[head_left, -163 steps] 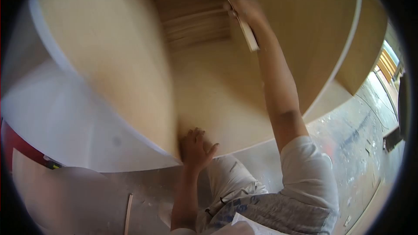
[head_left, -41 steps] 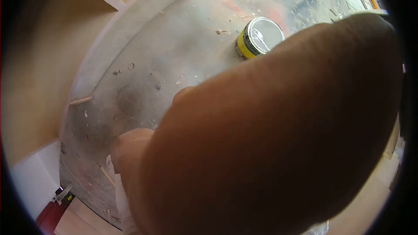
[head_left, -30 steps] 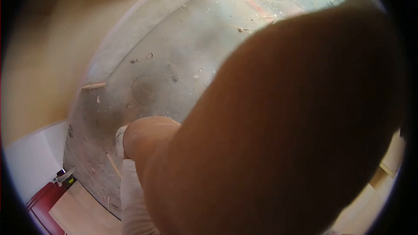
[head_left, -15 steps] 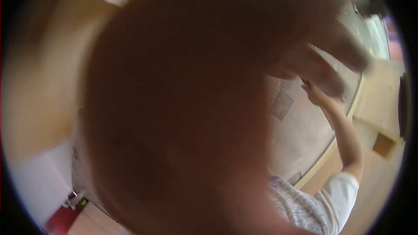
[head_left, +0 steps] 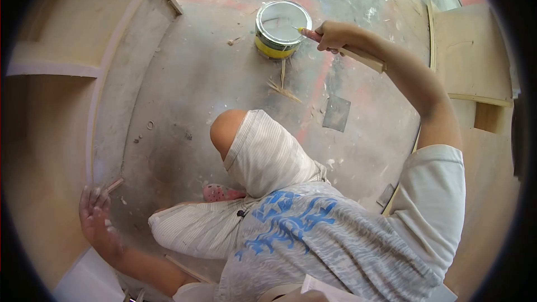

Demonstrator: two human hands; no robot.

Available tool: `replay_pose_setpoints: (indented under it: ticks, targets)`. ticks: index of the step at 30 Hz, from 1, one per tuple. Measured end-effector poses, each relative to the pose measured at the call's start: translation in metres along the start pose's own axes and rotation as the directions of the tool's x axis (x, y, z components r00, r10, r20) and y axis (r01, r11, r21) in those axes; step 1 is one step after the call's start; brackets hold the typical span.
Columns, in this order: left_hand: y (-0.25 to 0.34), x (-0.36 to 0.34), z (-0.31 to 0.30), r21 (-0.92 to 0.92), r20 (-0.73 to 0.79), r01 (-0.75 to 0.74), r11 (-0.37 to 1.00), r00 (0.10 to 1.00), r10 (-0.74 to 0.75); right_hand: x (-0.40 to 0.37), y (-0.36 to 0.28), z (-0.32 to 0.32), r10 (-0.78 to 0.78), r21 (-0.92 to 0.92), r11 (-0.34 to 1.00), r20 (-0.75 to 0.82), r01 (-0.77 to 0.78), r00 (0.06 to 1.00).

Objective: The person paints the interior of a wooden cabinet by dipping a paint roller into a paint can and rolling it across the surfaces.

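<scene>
My right hand [head_left: 334, 36] is closed round the handle of what looks like a paint roller [head_left: 311, 34], with a reddish grip, a yellow collar and a thin metal rod. Its rod reaches over the rim of a paint bucket [head_left: 268, 41] with a yellow band and whitish contents; the head cannot be made out. A wooden stick [head_left: 366, 60] runs back from this hand along the forearm. Low on the left, my left hand [head_left: 95, 212] has its fingers apart beside the wooden panel edge, with white marks on them. A short wood strip [head_left: 114, 185] lies close to its fingertips.
Wooden cabinet panels [head_left: 56, 134] stand on the left, and more wooden panels [head_left: 470, 45] on the right. The grey, paint-stained floor [head_left: 184, 78] carries wood splinters [head_left: 284, 90], a dark square patch [head_left: 337, 113] and a small ring [head_left: 150, 125]. My bent knee [head_left: 226, 128] is below the bucket.
A large blurred hand that covered most of the view is gone. My left hand now shows at lower left. My right arm reaches further up and left, and the bucket has come into sight.
</scene>
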State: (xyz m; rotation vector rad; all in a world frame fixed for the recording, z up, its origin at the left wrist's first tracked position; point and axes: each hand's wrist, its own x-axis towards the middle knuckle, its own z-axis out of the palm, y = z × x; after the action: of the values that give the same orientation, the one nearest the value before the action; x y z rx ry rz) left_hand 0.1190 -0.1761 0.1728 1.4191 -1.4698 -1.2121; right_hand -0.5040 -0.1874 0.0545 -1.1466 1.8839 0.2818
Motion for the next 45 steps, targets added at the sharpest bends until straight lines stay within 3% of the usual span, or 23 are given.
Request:
replay_pose_setpoints:
  ticks: [5,7,9,10,12,16,18,22,24,28,31,33,34,36,38,39,40,45]
  targets:
    - [-0.003,0.013,-0.02,-0.016,-0.155,-0.012,1.0,0.988,0.009,0.008,-0.007,-0.014,-0.099,-0.16,0.983,-0.072,0.086,0.992]
    - [-0.005,0.023,-0.019,-0.027,-0.222,-0.01,1.0,0.975,0.004,-0.024,-0.014,-0.028,-0.074,-0.15,0.987,-0.108,0.057,0.991]
    - [-0.008,0.028,-0.013,0.149,-0.337,-0.049,0.988,0.937,0.097,-0.067,-0.015,-0.027,-0.049,-0.142,0.989,-0.123,0.031,0.991]
    - [-0.014,0.042,-0.018,0.141,-0.338,-0.053,0.989,0.936,0.098,-0.084,-0.014,-0.032,-0.022,-0.109,0.994,-0.133,0.008,0.991]
    - [-0.037,0.068,-0.041,0.509,-0.39,0.027,0.86,0.898,0.203,-0.099,-0.008,-0.028,0.014,-0.071,0.997,-0.146,-0.025,0.989]
    - [-0.051,0.099,-0.046,0.631,-0.443,0.037,0.775,0.837,0.32,-0.053,0.013,-0.006,-0.017,0.006,1.0,-0.068,0.018,0.998]
    - [-0.048,0.107,-0.045,0.67,-0.479,0.086,0.737,0.809,0.341,-0.023,0.004,0.004,-0.046,-0.051,0.998,-0.074,0.042,0.996]
    - [-0.053,0.106,-0.047,0.673,-0.464,0.056,0.738,0.808,0.362,-0.033,-0.007,-0.001,-0.025,-0.118,0.993,-0.104,0.013,0.994]
    - [-0.045,0.103,-0.039,0.741,-0.467,0.14,0.657,0.81,0.355,-0.064,-0.008,-0.004,-0.041,-0.054,0.998,-0.145,0.033,0.989]
    - [-0.046,0.104,-0.038,0.775,-0.384,0.056,0.63,0.833,0.398,-0.11,-0.003,-0.005,0.004,0.054,0.999,-0.236,0.009,0.972]
    - [-0.042,0.101,-0.033,0.826,-0.399,0.128,0.549,0.821,0.408,-0.089,-0.001,0.003,0.029,0.022,0.999,-0.109,-0.027,0.994]
    - [-0.053,0.101,-0.044,0.882,-0.32,0.087,0.462,0.832,0.453,-0.037,0.013,0.022,-0.233,-0.222,0.953,-0.108,0.205,0.967]
    - [-0.065,0.103,-0.06,0.868,-0.315,0.064,0.493,0.838,0.446,-0.029,0.008,0.023,-0.225,-0.215,0.958,-0.153,0.189,0.962]
    - [-0.072,0.108,-0.059,0.85,-0.316,0.036,0.525,0.832,0.455,-0.029,-0.008,0.008,0.006,-0.046,0.999,-0.158,-0.014,0.987]
    - [-0.064,0.104,-0.05,0.854,-0.306,0.026,0.52,0.833,0.46,-0.06,-0.015,0.001,-0.045,0.005,0.999,-0.147,0.046,0.988]
    - [-0.066,0.103,-0.049,0.858,-0.297,0.021,0.513,0.836,0.461,-0.078,-0.015,-0.001,-0.083,-0.115,0.991,-0.146,0.067,0.986]
    - [-0.067,0.103,-0.051,0.867,-0.284,0.022,0.498,0.843,0.457,-0.081,-0.011,-0.001,-0.077,-0.116,0.991,-0.148,0.06,0.986]
    - [-0.07,0.112,-0.061,0.864,-0.272,0.011,0.504,0.852,0.447,-0.055,-0.004,0.008,-0.079,-0.026,0.997,-0.108,0.077,0.991]
